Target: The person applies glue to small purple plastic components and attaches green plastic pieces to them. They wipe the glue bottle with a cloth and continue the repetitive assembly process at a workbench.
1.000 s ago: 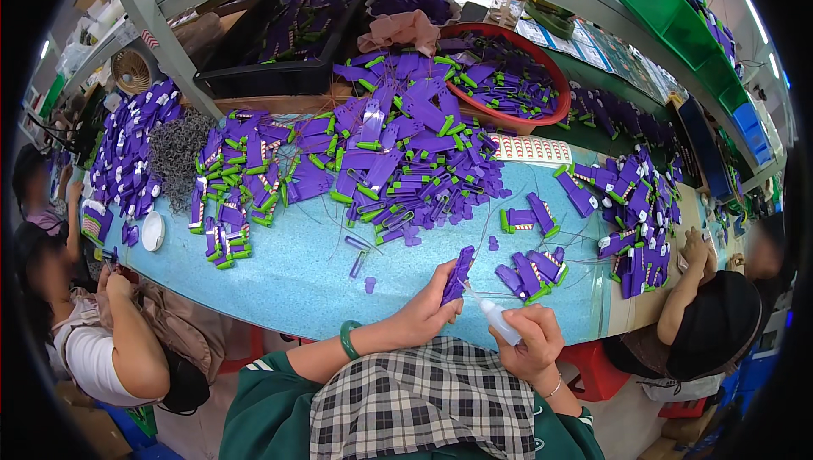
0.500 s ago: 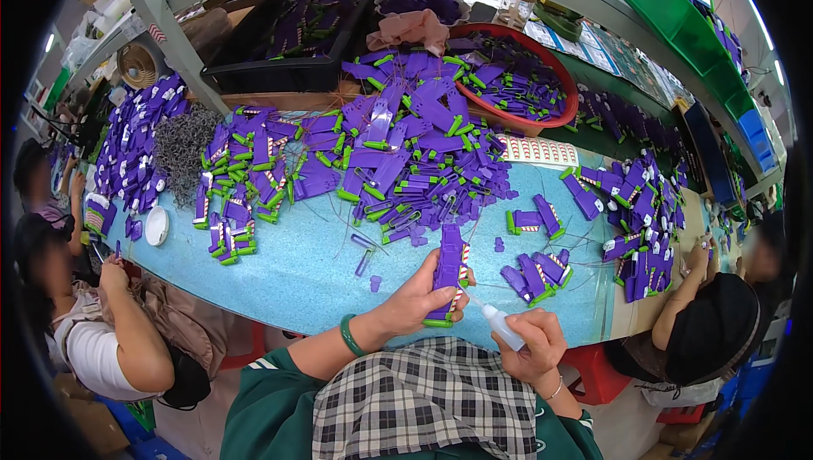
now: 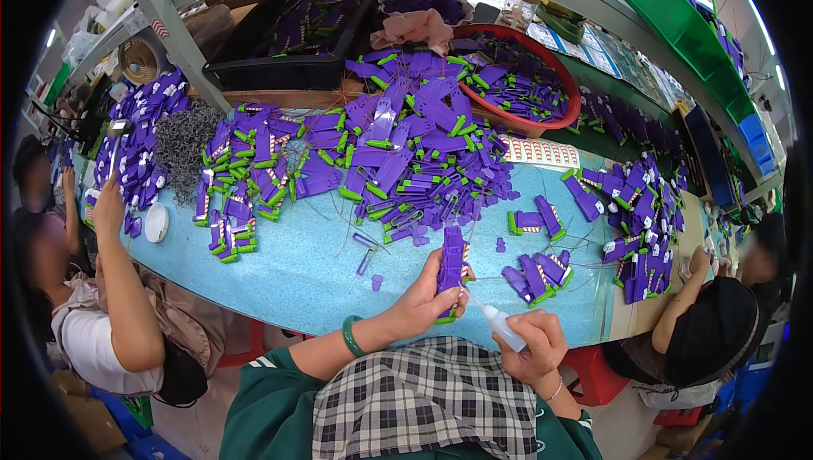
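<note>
My left hand (image 3: 421, 302), with a green bangle at its wrist, is closed round a purple plastic part (image 3: 452, 258) with a green end and a striped sticker along its side. The part stands lengthwise away from me above the blue tabletop. In my right hand (image 3: 539, 345) is a small white squeeze bottle (image 3: 505, 327) with a thin nozzle. Its tip points at the part's lower right side; whether it touches cannot be made out. Past the left hand lies a large heap of purple and green parts (image 3: 398, 155). Three similar parts (image 3: 535, 277) lie right of my hands.
A black crate (image 3: 288, 74) and a red basin (image 3: 569, 113) of purple pieces stand behind the heap. At the left are a white round lid (image 3: 157, 224) and a heap of grey metal bits (image 3: 181, 151). Co-workers sit on both sides. A metal shelf frame (image 3: 190, 62) rises over the table.
The purple part has shifted slightly in my left hand, while my right hand and the bottle stay nearly in place. The co-worker at left has raised an arm toward the far heap with a tool.
</note>
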Demonstrator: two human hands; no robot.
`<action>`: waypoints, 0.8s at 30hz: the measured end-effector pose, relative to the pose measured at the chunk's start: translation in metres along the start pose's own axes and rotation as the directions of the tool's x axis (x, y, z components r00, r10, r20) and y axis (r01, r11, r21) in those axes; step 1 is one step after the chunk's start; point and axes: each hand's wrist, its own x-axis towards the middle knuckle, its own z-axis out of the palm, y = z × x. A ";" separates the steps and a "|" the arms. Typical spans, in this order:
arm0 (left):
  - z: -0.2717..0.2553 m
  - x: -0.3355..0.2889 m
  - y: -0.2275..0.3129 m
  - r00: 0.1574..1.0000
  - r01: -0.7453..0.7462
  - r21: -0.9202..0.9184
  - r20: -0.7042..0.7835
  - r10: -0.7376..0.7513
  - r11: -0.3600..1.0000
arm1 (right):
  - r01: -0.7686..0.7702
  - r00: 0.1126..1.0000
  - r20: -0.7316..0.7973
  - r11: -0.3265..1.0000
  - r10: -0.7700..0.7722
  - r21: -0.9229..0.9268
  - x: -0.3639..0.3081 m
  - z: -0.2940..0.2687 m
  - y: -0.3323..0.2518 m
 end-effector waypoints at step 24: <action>-0.002 -0.003 -0.004 0.992 -0.064 0.429 -0.071 0.105 0.901 | 0.012 1.000 0.019 1.000 -0.012 0.006 0.005 0.008 -0.003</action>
